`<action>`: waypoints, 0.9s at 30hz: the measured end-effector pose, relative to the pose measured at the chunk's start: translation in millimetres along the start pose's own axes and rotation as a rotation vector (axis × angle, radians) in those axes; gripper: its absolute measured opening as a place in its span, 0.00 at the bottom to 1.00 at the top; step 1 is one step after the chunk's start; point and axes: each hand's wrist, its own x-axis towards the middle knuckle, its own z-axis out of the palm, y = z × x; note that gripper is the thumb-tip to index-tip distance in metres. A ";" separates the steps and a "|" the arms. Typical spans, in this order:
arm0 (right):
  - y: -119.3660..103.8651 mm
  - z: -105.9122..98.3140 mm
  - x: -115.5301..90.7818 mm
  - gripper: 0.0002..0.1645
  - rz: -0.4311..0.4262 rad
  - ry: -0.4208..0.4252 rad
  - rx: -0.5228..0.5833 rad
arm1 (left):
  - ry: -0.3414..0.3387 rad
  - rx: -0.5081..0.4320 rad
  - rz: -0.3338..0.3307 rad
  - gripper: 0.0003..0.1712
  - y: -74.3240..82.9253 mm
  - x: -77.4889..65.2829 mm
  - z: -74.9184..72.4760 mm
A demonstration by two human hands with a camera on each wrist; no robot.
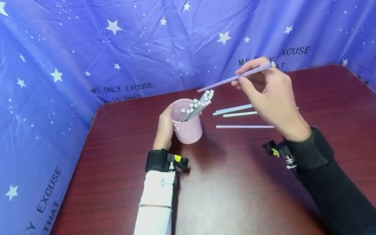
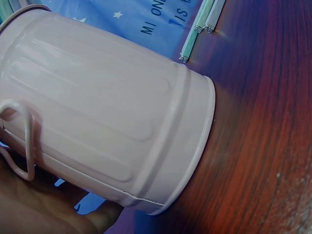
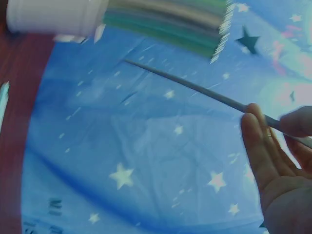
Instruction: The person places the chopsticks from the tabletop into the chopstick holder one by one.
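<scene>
A small pink metal bucket [image 1: 189, 132] stands upright on the table, with a bundle of slim pastel sticks [image 1: 192, 113] leaning out to its right, white ends up. My left hand [image 1: 164, 130] grips the bucket's left side, close to a wire handle [image 2: 30, 141]. Up to the right, my right hand [image 1: 276, 95] pinches a slim purple stick [image 1: 219, 83] between thumb and fingers. That stick lies nearly level, its reddish tip above the bundle and its white end beyond the fingers. In the right wrist view the same stick [image 3: 195, 87] points towards the bundle.
Several loose sticks [image 1: 238, 126] lie on the dark red wooden table [image 1: 224, 195] right of the bucket, partly behind the right hand. A blue star-print curtain [image 1: 166, 37] hangs along the table's back and sides.
</scene>
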 end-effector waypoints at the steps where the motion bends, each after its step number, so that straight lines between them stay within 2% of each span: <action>1: -4.9 0.8 -0.9 0.10 -0.026 0.009 0.048 | 0.001 0.000 0.001 0.33 0.4 -0.1 0.0; 6: -18.6 3.9 -6.5 0.12 -0.172 -0.010 0.160 | 0.005 0.012 0.003 0.33 2.0 -0.6 0.2; 11: -21.0 8.0 -10.4 0.13 -0.221 -0.065 0.153 | 0.006 0.019 -0.004 0.33 1.6 -1.3 0.0; 17: -20.1 8.4 -11.3 0.14 -0.220 -0.090 0.128 | 0.003 0.024 -0.004 0.34 1.8 -1.8 0.1; 22: -13.0 8.1 -10.0 0.14 -0.160 -0.095 0.056 | 0.002 0.028 -0.011 0.35 2.1 -1.2 0.4; 24: -7.6 8.3 -8.9 0.14 -0.117 -0.108 0.003 | 0.002 0.027 -0.013 0.35 1.9 -1.2 0.4; 27: 2.9 7.8 -6.6 0.12 -0.055 -0.150 -0.133 | 0.002 0.025 -0.013 0.34 1.7 -2.0 0.3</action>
